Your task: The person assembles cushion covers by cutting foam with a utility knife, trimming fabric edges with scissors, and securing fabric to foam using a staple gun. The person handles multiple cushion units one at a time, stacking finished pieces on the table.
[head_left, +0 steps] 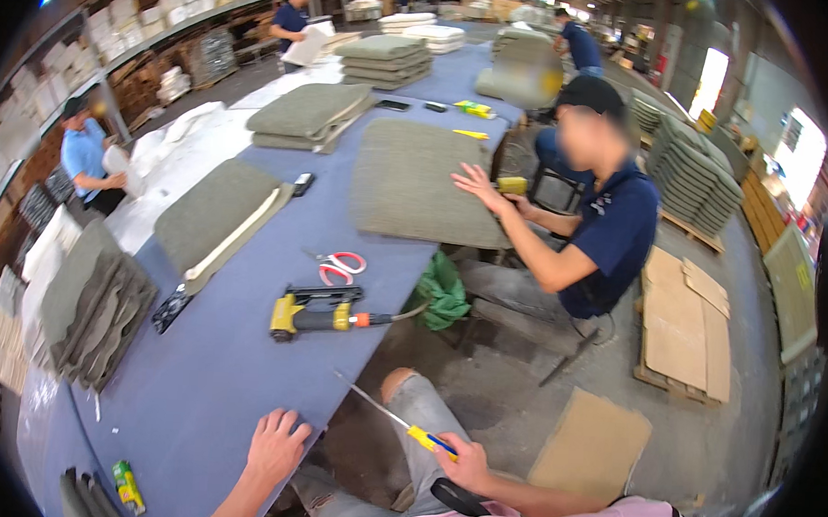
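My right hand [464,463] is closed around the yellow and blue handle of a screwdriver [421,436], over my lap. Its long thin shaft points up and left toward the table edge. My left hand [279,445] rests on the blue-covered table [211,379] near its edge, fingers slightly curled and holding nothing. Farther up the table lies a yellow and black air stapler [316,313] with a hose at its right end. Just beyond it are scissors [341,268] with red and white handles.
Grey-green cushion stacks [98,303] stand along the table. Opposite my right side, a seated co-worker [599,207] touches a large grey-green pad [427,184]. A green bag [442,293] hangs at the table edge. A green and yellow packet [128,487] lies near left. Flat cardboard [592,441] covers some floor.
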Demonstrator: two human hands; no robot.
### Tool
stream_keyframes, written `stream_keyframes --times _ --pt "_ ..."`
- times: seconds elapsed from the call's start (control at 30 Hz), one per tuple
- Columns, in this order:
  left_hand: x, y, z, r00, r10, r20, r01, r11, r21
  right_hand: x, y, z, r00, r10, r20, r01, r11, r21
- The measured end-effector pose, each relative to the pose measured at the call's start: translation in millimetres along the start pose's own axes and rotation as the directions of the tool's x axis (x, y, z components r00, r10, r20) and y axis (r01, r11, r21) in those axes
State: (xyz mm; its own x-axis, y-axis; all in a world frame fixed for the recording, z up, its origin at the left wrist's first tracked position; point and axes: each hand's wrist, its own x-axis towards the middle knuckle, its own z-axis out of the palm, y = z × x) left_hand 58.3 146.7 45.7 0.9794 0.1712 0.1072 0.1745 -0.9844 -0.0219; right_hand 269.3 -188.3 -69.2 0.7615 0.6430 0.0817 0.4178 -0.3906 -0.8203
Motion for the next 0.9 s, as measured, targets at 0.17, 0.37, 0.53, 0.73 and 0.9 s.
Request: stream_keyframes --times 0.17,0.37,0.53,0.73,0.9 --pt "-19.4 7.5 15.7 0.991 -0.072 -0.115 0.072 0.997 -0.003 3.8 -3.8 -0.1 0.999 0.022 0.045 -0.024 0.999 0.043" --pt "-11.8 4.5 10.6 0.991 -0.071 -0.117 0.062 0.995 -0.081 2.1 -4.1 -1.5 0.999 0.032 0.026 -0.033 0.999 0.028" --pt "-10.9 4.5 9.6 0.989 -0.121 -0.084 0.116 0.991 -0.066 5.1 -9.7 -2.8 0.995 0.057 0.080 -0.060 0.998 0.033" --pt "-9.4 8.8 9.8 0.993 -0.112 -0.027 0.111 0.993 -0.045 5.3 -11.8 -3.7 0.999 0.020 0.034 -0.022 0.998 0.057" --pt "-20.2 18.4 18.3 0.984 -0.138 -0.113 0.136 0.990 -0.025 3.8 -3.2 -0.2 0.998 0.033 0.054 -0.036 0.998 0.049"
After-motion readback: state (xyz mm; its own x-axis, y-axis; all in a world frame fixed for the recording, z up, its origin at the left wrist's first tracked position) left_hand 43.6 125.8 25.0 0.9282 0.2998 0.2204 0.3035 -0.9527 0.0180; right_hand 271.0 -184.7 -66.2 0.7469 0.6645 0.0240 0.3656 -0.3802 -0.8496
